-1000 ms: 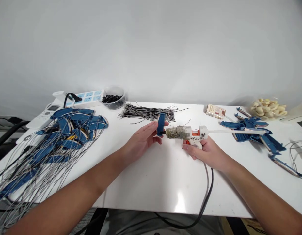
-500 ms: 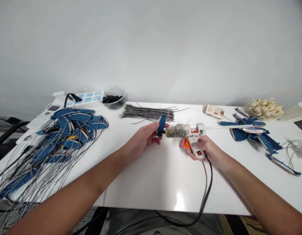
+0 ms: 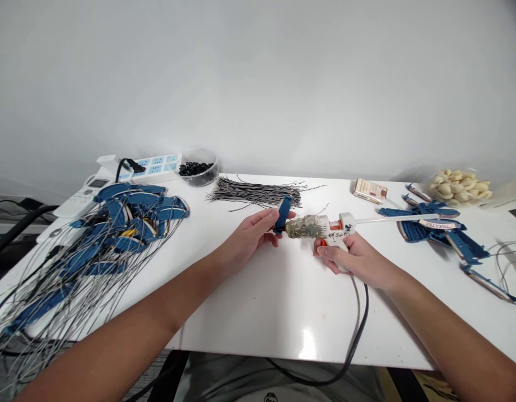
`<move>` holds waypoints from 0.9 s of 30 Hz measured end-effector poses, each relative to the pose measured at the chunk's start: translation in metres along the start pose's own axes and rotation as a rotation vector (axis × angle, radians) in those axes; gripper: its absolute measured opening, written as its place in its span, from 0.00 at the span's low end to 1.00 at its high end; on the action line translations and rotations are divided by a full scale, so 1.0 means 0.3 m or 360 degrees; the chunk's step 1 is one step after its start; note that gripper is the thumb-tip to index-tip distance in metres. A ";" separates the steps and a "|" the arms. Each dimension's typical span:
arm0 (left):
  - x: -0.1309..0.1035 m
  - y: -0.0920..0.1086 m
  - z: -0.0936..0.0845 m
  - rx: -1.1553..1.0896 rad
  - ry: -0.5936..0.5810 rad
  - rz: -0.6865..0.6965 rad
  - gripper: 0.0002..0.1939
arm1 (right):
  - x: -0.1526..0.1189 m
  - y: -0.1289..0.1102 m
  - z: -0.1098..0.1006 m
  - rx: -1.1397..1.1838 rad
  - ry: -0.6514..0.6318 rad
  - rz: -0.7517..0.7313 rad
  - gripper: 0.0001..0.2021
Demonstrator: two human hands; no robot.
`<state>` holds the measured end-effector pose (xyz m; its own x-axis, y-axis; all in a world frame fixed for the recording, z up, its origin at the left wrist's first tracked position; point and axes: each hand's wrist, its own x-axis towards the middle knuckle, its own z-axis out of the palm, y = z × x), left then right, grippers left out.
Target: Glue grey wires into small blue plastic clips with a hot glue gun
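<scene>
Between the fingers and thumb of my left hand [image 3: 255, 231] is a small blue plastic piece [image 3: 284, 209], held upright above the table. My right hand [image 3: 353, 257] is wrapped round the handle of a white hot glue gun [image 3: 335, 231], its fingers over the orange trigger. The gun's crusted, dirty nozzle end points left and meets the lower part of the blue piece; whether it touches cannot be made out. A long clear glue stick [image 3: 395, 218] sticks out of the gun's back. A black cord [image 3: 358, 335] hangs from the handle.
Behind my hands lies a bundle of thin dark wires [image 3: 253, 192]. At left are wired blue pieces [image 3: 128, 206], a power strip [image 3: 157, 167] and a bowl of black parts [image 3: 199, 167]. More blue pieces [image 3: 442, 226], a small box [image 3: 370, 191] and a bag of pale pieces [image 3: 461, 187] are right.
The blue piece has tilted slightly in my left hand. My right fingers have closed further over the orange trigger, and my right thumb has shifted on the handle. The view has moved a little.
</scene>
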<state>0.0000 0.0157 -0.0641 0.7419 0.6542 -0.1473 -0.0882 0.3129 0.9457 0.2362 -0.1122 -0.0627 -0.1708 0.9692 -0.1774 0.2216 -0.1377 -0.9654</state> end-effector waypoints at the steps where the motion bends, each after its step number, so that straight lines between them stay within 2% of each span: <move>1: -0.001 0.000 0.000 0.0007 -0.0003 0.0007 0.22 | -0.001 0.003 -0.001 -0.0024 0.0011 -0.0004 0.22; 5: -0.001 0.003 0.004 0.0036 0.0007 0.0022 0.22 | -0.005 0.014 -0.003 -0.0118 0.0059 -0.0034 0.24; 11: 0.003 0.003 0.005 0.0034 0.0014 0.0036 0.21 | -0.009 0.016 0.001 -0.0148 0.0133 0.0045 0.24; 27: 0.005 -0.004 0.003 -0.0061 -0.0015 0.0015 0.20 | -0.009 0.021 -0.008 -0.0345 0.0117 0.0054 0.30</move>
<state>0.0018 0.0157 -0.0652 0.7470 0.6509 -0.1353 -0.1209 0.3331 0.9351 0.2404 -0.1153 -0.0677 -0.0912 0.9782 -0.1868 0.4282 -0.1308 -0.8941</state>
